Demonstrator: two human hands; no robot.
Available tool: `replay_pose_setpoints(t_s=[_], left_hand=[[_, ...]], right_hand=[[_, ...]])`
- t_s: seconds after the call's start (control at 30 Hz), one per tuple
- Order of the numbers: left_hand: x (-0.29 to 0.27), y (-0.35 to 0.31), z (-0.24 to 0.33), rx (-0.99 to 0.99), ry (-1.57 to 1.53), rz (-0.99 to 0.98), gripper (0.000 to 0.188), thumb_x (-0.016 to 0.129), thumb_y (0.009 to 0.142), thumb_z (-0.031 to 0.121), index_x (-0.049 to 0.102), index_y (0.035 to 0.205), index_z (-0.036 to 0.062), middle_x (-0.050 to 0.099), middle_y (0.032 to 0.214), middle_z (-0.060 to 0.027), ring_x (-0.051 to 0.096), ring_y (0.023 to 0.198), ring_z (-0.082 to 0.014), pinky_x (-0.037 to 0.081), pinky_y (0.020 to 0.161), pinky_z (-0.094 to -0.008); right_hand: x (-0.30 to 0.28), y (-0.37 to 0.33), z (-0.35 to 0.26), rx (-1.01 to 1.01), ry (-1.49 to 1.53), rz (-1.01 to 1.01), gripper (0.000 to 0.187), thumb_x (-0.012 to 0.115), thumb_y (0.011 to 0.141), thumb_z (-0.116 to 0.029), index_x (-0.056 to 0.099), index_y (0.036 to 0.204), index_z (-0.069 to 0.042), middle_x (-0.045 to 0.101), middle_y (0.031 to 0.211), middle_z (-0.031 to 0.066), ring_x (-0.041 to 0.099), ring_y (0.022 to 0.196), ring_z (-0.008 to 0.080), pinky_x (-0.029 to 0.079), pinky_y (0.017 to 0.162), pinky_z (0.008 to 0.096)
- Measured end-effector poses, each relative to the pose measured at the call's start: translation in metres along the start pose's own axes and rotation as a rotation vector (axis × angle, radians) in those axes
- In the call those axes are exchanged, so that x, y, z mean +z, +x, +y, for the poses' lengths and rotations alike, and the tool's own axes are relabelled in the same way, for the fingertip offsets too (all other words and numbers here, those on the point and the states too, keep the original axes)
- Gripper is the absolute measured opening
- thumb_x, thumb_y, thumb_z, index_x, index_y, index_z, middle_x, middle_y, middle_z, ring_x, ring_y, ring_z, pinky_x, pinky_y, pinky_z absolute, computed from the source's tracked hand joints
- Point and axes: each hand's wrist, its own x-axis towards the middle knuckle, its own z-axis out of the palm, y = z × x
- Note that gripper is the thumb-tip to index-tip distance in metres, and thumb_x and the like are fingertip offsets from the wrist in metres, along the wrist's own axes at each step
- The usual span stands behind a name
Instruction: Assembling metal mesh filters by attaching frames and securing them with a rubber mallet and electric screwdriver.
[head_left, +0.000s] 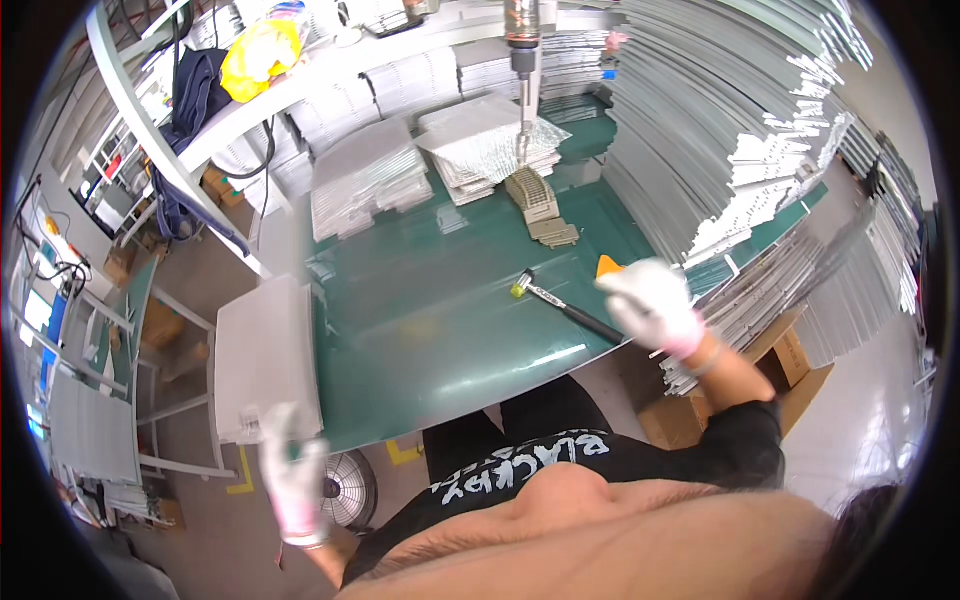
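My right hand point(652, 308), in a white glove with a pink cuff, is closed around a small orange pointed piece point(607, 267) above the table's right side. Most of that piece is hidden in the glove, so its kind does not show. Just left of it lies a hammer point(570, 308) with a black handle and a yellow-tipped head. My left hand point(290, 455), gloved alike and slightly blurred, is at the near corner of a stack of light grey sheets point(262, 350). Its fingers are apart, with nothing visible between them; whether they touch the stack I cannot tell.
A green-topped table point(420, 340) spans the front. Toward its back are two sheet stacks point(365, 175) point(480, 150), beige slotted pieces point(535, 205) and a hanging power driver point(523, 60). Tall piled panels point(680, 130) rise at right, above a cardboard box point(680, 425). A fan point(348, 490) stands below.
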Motion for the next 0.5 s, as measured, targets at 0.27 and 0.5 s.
replay_pose_setpoints(t_s=[0.27, 0.5], left_hand=[[0.182, 0.000, -0.006, -0.126, 0.136, -0.752, 0.066, 0.060, 0.089, 0.049, 0.051, 0.135, 0.0019, 0.057, 0.127, -0.0218, 0.058, 0.113, -0.0396, 0.048, 0.094, -0.0448], [0.172, 0.043, -0.111, 0.052, 0.803, -0.298, 0.077, 0.064, 0.084, 0.050, 0.045, 0.142, 0.0035, 0.038, 0.151, -0.0191, 0.031, 0.141, -0.0385, 0.018, 0.117, -0.0546]], right_hand=[[0.250, -0.039, -0.026, 0.256, 0.239, -0.814, 0.053, 0.055, 0.090, -0.034, 0.052, 0.137, -0.011, 0.041, 0.147, 0.0212, 0.036, 0.136, 0.0427, 0.025, 0.112, 0.0587], [0.299, 0.104, 0.029, 0.066, 0.009, -0.290, 0.043, 0.058, 0.087, -0.032, 0.060, 0.119, -0.004, 0.056, 0.125, 0.0163, 0.047, 0.123, 0.0356, 0.031, 0.106, 0.0574]])
